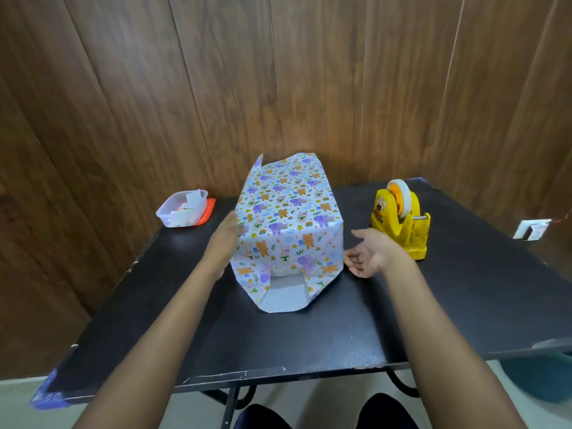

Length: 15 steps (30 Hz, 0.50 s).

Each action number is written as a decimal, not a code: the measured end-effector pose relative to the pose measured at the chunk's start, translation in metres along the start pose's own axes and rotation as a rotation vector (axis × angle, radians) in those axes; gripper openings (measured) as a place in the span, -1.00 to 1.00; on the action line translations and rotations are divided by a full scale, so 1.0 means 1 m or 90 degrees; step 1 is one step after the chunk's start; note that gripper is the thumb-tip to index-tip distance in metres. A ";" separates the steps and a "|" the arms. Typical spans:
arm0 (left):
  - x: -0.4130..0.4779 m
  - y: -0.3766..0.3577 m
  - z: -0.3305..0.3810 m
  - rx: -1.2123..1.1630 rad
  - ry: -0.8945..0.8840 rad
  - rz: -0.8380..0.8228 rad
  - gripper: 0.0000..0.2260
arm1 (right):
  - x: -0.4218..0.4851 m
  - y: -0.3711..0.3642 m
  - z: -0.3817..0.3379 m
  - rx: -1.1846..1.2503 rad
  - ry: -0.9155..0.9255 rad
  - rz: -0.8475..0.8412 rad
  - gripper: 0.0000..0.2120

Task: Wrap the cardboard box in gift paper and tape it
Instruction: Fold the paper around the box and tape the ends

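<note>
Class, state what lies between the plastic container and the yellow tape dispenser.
In the head view, the gift-wrapped box stands between the plastic container and the tape dispenser, with the left hand touching its left side.

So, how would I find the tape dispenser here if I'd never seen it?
Start at the black table against the wood wall. To the right of the paper-covered box, just beyond the right hand, stands the tape dispenser. It is the only bright yellow thing, with a pale roll on top.
</note>
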<state>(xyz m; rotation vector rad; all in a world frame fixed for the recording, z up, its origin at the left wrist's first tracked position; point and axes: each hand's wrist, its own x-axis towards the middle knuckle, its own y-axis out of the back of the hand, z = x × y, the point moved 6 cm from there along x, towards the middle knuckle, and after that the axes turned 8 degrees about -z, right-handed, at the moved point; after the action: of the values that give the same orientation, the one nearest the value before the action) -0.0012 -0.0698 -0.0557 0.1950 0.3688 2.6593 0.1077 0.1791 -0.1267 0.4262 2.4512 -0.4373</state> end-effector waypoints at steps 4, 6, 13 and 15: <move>-0.013 0.008 -0.002 -0.090 0.012 -0.002 -0.78 | -0.031 -0.011 -0.026 0.155 0.182 -0.111 -0.58; -0.021 -0.009 -0.007 -0.109 0.043 -0.022 -0.79 | -0.064 -0.018 -0.056 0.129 0.329 -0.129 -0.58; -0.031 -0.087 -0.006 -0.472 0.075 -0.078 -0.81 | -0.119 -0.061 -0.083 -0.010 0.459 -0.170 -0.71; -0.029 -0.091 -0.010 -0.591 0.078 -0.049 -0.83 | -0.122 -0.066 -0.081 -0.056 0.467 -0.191 -0.71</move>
<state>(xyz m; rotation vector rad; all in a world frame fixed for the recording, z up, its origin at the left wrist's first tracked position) 0.0600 -0.0065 -0.0936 -0.2664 -0.8025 2.4793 0.1338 0.1286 0.0233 0.1955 3.2559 -0.3269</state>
